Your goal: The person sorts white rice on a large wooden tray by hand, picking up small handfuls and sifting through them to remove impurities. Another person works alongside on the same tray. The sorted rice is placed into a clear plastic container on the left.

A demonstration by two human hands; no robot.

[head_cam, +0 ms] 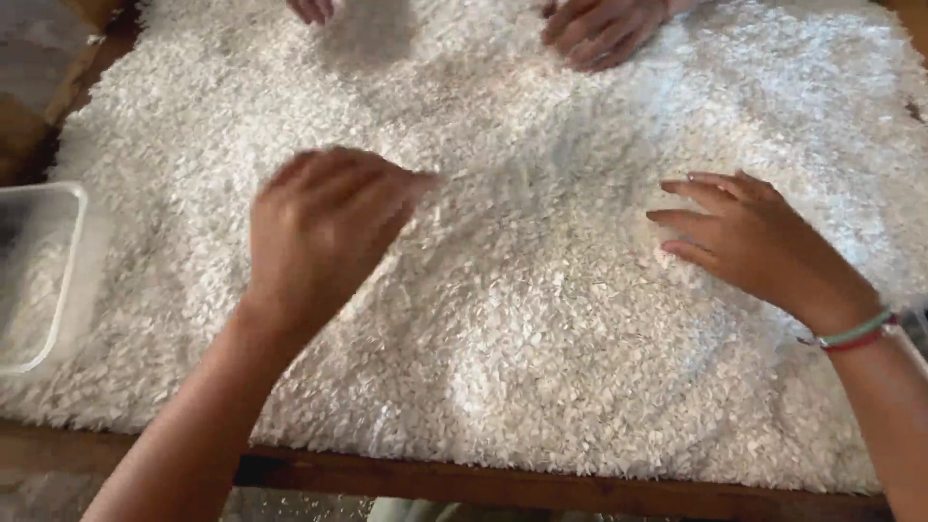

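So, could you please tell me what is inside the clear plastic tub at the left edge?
The clear plastic tub holds a shallow layer of the same white flakes that cover the wooden table. The tub's far-left part is cut off by the frame.

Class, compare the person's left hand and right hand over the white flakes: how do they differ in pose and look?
The left hand is bunched with fingers curled, slightly blurred; the right hand lies flatter with fingers extended. Only the right wrist wears bangles. Both are over the same spread of white flakes.
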